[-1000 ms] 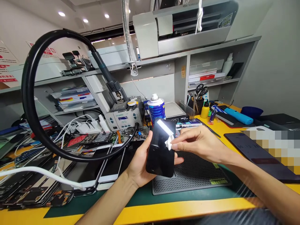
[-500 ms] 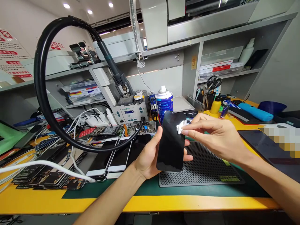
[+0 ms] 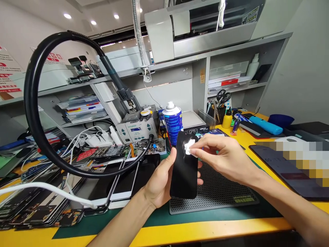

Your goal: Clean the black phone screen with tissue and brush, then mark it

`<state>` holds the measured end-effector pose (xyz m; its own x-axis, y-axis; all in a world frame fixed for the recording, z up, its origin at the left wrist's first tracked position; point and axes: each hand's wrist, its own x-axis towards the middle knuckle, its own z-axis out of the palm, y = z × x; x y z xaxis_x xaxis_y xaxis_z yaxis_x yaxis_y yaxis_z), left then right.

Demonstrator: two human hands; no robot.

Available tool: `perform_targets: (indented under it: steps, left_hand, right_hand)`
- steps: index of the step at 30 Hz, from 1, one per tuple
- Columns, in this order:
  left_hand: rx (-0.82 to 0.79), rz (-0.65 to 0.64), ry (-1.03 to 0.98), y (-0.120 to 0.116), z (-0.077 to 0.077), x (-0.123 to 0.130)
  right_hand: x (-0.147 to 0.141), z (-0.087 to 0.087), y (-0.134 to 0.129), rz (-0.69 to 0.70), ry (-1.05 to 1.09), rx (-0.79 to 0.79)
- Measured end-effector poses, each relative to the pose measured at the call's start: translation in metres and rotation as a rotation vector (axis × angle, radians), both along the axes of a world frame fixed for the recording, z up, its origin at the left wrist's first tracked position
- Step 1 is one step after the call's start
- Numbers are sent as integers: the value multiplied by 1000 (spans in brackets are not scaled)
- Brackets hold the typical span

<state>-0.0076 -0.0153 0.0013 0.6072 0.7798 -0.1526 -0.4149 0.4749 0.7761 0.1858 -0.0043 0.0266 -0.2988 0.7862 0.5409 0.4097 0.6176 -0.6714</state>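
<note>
A black smartphone point(image 3: 183, 175) is held up and tilted, its dark glass face toward me. My left hand point(image 3: 160, 180) wraps it from behind, thumb along the left edge and fingertips showing past the right edge. Between the thumb and fingers of my right hand point(image 3: 221, 151) is a crumpled white wipe point(image 3: 189, 146), pressed to the upper part of the glass. A faint smear shows on the glass around the wipe. Below the phone lies a grey perforated mat point(image 3: 213, 192) on a green work mat point(image 3: 159, 219).
A hot-air station point(image 3: 136, 128) and a blue spray can point(image 3: 172, 120) stand behind the phone. A thick black hose point(image 3: 29, 103) loops on the left above stacked phones and screens point(image 3: 102, 185). Scissors point(image 3: 223, 97), a yellow bottle point(image 3: 227, 119) and a dark tablet-like slab point(image 3: 277, 164) are on the right.
The wipe in my right hand has moved left across the upper glass, leaving a faint smear. My left hand keeps its hold on the phone. The view has shifted right and tilted up.
</note>
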Motion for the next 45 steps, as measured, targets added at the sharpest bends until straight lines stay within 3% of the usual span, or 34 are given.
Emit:
perform_targets:
  steps: [4,9,14,20,28,34,39,43,45]
  left_hand:
    - [-46,-11,35,1,-2,-1]
    - [-42,9,24,0,0,1]
    - [-60,35,-23,1,1,2]
    - [-70,5,-6,1,1,4]
    - [-115,88,-114,2,-3,2]
    - [-53,75,-89,3,-1,-3]
    - [-68,98,-26,1,-3,-3]
    - [-44,94,29,0,-3,-1]
    - [-36,114,57,-1,-3,-1]
  right_hand:
    - [-1,-2,-2,200,-14,-125]
    - [-4,-3,-1,-47,0,66]
    - [-9,-6,-4,191,-70,93]
    - [-14,0,1,3,-38,154]
    - [-29,12,-5,230,-176,143]
    - [-37,24,4,31,-15,-60]
    - [-38,22,0,143,34,-93]
    - [-39,18,-2,-3,146,-94]
    - [-39,16,-3,-10,165,-84]
